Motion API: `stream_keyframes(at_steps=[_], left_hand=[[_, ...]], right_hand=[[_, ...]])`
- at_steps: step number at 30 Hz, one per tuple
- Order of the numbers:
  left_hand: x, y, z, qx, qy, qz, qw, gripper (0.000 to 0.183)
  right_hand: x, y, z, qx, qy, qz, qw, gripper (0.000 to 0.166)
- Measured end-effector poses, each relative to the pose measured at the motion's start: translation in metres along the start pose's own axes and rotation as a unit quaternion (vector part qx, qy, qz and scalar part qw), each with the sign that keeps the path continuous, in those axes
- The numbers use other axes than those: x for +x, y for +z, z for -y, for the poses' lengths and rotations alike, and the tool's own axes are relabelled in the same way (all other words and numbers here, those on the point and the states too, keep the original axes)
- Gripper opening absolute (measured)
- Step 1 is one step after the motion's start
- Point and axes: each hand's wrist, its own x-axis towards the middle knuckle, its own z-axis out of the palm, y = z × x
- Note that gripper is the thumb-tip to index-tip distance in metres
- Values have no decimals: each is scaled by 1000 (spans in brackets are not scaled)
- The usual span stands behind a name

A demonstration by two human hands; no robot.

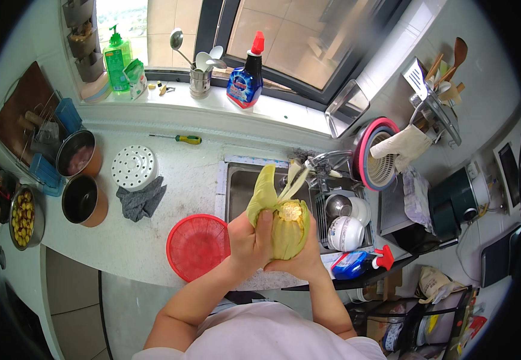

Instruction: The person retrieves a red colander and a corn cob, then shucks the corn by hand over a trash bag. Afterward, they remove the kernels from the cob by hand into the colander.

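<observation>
Between both hands an ear of corn in its green husk (289, 234) is held upright in front of my chest, with pale kernels showing at its top. My left hand (250, 238) grips a husk leaf (262, 193) that stands peeled out to the left of the ear. Around the right and lower side of the ear, my right hand (303, 261) is closed. Loose pale husk strands rise from the ear's top towards the faucet. Left of my left hand sits a red plastic basket (197, 247). Behind the corn is the stainless steel sink (241, 184).
Bowls (346, 234) stand in a rack at the sink's right, near a blue spray bottle (353, 265). Further left lie a grey cloth (141, 199), a white perforated disc (133, 167), a screwdriver (187, 139) and two pots (84, 200). Another spray bottle (246, 81) stands on the sill.
</observation>
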Motion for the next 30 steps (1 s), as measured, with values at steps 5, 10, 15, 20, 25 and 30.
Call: stream_keyframes(at_steps=[5,10,15,20,25,30], left_hand=[[7,-6,8,1,-78,1,997,31],[17,4,28,-215,-299,-85,926,33],[4,8,38,95,-38,-77,992,30],[8,17,32,22,-25,-40,999,18],[-12,16,45,148,83,-5,985,27],[0,18,42,185,71,-44,979,17]], right_hand=[[-8,-1,-5,-20,47,-13,999,102],[-9,-12,-34,175,150,-16,973,99],[7,0,-32,129,-32,-132,982,91],[16,4,-23,107,81,-274,952,63],[17,12,-20,27,38,-365,930,56],[22,15,-3,-41,-69,-346,935,57]])
